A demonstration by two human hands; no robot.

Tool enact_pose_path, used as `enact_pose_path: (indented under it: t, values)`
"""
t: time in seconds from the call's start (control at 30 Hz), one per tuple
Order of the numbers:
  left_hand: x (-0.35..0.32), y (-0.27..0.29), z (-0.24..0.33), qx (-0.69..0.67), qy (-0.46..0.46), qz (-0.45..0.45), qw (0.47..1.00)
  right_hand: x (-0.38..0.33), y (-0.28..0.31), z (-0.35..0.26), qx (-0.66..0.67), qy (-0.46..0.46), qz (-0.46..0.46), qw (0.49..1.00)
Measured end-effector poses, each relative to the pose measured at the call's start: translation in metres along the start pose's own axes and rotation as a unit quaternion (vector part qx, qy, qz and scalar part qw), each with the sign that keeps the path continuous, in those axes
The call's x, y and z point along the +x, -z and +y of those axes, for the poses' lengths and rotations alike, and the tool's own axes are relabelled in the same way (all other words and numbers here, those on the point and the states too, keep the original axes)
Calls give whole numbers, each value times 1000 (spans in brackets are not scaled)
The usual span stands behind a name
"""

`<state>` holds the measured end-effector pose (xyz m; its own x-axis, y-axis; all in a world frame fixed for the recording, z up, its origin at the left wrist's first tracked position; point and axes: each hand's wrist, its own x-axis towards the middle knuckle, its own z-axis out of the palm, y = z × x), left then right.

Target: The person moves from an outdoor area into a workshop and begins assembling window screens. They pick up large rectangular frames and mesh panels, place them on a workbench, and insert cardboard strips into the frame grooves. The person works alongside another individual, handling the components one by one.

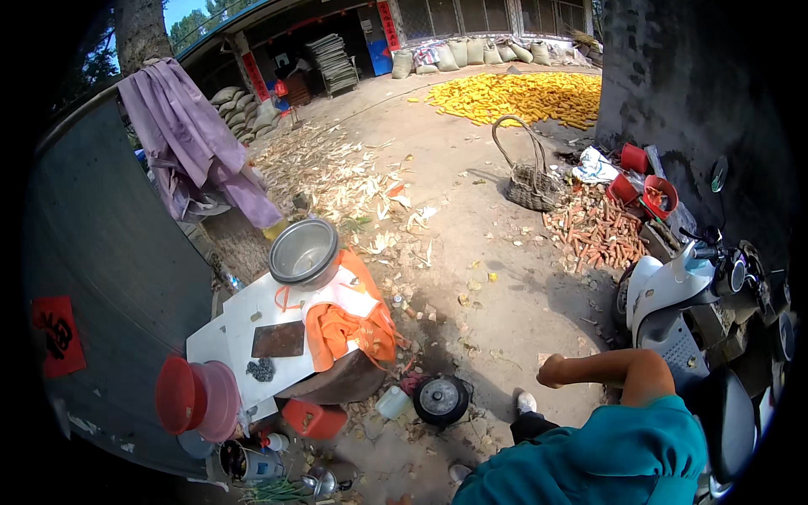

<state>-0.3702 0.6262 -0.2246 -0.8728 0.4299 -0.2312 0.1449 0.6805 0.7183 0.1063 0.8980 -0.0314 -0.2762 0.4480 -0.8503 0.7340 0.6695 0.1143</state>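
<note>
My right hand (pixel 551 371) is held out in front of my teal-sleeved body, its fingers curled closed. Whatever lies inside them, if anything, is hidden. My left hand is out of view. Below and left of the right hand, a black lidded pot (pixel 441 400) stands on the ground, near one of my white shoes (pixel 526 402). Farther left, a white-topped table (pixel 240 316) bears a metal basin (pixel 304 252), orange cloth (pixel 330 326), a dark board (pixel 278 340) and a grey scouring pad (pixel 261 369).
At right, a white scooter (pixel 665 290) stands by a wall. Beyond it lie a heap of bare corncobs (pixel 589 227), red buckets (pixel 661 196) and a wicker basket (pixel 534 189). Yellow corn (pixel 522 94) spreads farther back. Loose husks (pixel 328 172) litter the ground; pink and red basins (pixel 220 404) are lower left.
</note>
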Motion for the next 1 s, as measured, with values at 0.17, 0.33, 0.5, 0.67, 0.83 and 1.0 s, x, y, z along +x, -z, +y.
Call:
enact_pose_path:
  t: [0.17,0.33,0.5,0.67,0.83,1.0]
  values:
    - [6,-120,63,17,-33,-86,996,-46,-198,61,299,-72,-107,945]
    - [-33,-225,226,141,94,-256,952,-43,-261,98,542,-149,-156,812]
    - [-55,-330,272,370,33,-406,835,52,-242,195,561,-164,-11,811]
    - [-53,-419,343,271,137,-413,859,109,-89,374,651,-106,54,750]
    - [0,-548,442,269,132,-438,848,167,-7,535,649,-147,86,741]
    - [23,-728,639,191,-27,-476,858,183,30,661,724,-237,1,648]
